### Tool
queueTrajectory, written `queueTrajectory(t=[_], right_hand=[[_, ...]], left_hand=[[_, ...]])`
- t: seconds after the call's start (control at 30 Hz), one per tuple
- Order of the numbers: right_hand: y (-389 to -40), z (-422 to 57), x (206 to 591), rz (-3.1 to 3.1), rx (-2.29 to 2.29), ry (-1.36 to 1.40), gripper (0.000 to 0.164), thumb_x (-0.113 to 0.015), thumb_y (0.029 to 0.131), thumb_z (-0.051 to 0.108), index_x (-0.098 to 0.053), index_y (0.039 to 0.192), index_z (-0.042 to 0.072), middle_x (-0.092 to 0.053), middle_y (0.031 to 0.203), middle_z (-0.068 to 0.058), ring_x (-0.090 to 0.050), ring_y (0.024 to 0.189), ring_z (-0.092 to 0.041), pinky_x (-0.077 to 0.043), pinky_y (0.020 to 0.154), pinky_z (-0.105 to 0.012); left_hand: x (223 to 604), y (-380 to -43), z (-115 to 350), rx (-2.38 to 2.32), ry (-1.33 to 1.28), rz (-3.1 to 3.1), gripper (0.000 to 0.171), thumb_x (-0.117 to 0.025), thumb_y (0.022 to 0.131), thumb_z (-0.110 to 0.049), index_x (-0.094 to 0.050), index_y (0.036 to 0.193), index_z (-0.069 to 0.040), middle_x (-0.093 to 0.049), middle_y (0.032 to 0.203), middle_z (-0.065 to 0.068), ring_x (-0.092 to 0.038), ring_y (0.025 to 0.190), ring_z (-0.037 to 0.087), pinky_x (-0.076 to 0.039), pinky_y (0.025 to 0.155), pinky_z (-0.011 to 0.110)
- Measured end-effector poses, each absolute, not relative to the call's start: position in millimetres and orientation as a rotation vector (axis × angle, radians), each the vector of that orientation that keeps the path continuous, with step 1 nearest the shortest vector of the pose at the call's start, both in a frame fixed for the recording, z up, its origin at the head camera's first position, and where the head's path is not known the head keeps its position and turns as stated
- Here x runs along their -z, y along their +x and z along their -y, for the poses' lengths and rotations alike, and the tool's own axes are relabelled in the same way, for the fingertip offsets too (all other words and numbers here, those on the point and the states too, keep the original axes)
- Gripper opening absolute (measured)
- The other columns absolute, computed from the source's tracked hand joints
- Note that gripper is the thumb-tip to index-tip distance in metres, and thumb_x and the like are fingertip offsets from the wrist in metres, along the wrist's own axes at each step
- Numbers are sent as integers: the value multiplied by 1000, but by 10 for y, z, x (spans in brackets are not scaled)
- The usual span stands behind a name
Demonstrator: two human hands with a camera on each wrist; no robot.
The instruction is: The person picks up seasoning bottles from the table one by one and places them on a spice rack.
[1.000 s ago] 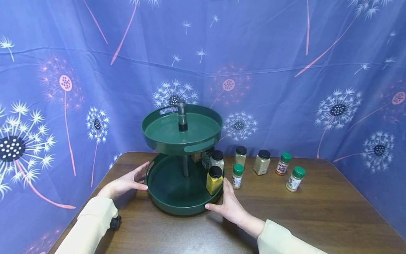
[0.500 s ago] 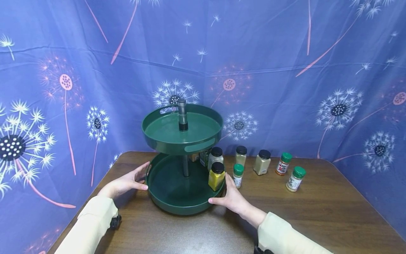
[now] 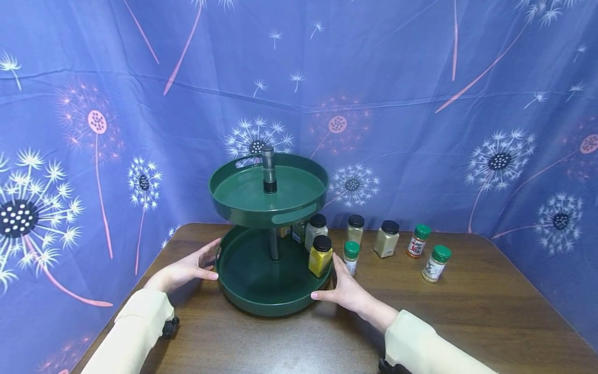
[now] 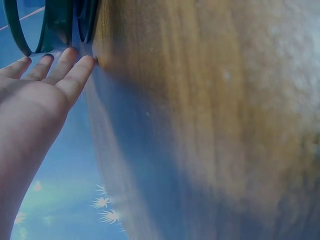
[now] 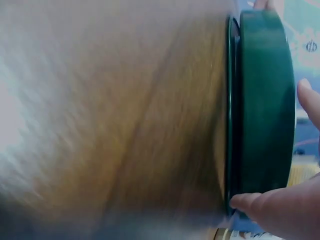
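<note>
On the desk [image 3: 444,322], near its back left corner, a green stand [image 3: 261,221] stands up straight, its bottom tray [image 3: 261,285] between the left hand [image 3: 189,268] and right hand [image 3: 344,288], both spread wide at its sides.

Yellow jar [image 3: 320,261] moved rearward on lower tray [image 3: 261,291]; pale jar [image 3: 312,235] behind it slightly rearward and leftward; dark green box [image 3: 299,233] beyond shifted left. Right grip [image 3: 345,291] displaced rearward and rightward at tray's rim.
</note>
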State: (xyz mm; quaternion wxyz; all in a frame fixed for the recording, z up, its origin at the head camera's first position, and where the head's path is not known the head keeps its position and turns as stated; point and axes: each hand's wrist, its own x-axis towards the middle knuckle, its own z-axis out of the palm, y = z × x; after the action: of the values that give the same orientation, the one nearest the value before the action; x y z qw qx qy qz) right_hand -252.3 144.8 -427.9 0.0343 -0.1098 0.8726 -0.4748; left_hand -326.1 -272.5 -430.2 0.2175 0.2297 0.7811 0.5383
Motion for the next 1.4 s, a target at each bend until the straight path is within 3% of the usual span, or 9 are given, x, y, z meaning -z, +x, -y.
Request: queueTrajectory(t=[0.3,0.57,1.07,1.4], right_hand=[[-2247,-1323,4232,-2749,1389,-334,115,-79,62,36,-6,140,-7,-7,145,-26,-9,133,-39,-17,104,-54],[-2146,-1240,4230,-2697,1401,-289,115,-78,64,36,-2,141,-4,0,147,-23,-5,134,-38,-15,105,-54],[-2391,-1323,4296,-2692,1441,-241,120,-79,60,42,-3,142,0,0,148,-20,-6,134,-37,-15,104,-55],[-2569,-1378,4282,-2642,1441,-188,121,-80,60,37,1,143,3,1,148,-19,-4,135,-35,-13,105,-55]], left_hand=[[4331,-3275,2720,-1512,684,-2152,93,-63,81,-10,5,144,-13,0,148,18,-8,132,42,-21,103,54],[4323,-3262,2714,-1523,653,-2165,93,-64,81,-10,3,144,-14,4,149,15,-7,133,41,-18,103,55],[4327,-3268,2706,-1516,663,-2180,91,-63,81,-9,4,144,-14,2,149,13,-7,133,40,-19,103,54],[4311,-3264,2692,-1527,648,-2175,91,-63,81,-8,3,144,-16,0,150,10,-10,134,37,-18,104,52]])
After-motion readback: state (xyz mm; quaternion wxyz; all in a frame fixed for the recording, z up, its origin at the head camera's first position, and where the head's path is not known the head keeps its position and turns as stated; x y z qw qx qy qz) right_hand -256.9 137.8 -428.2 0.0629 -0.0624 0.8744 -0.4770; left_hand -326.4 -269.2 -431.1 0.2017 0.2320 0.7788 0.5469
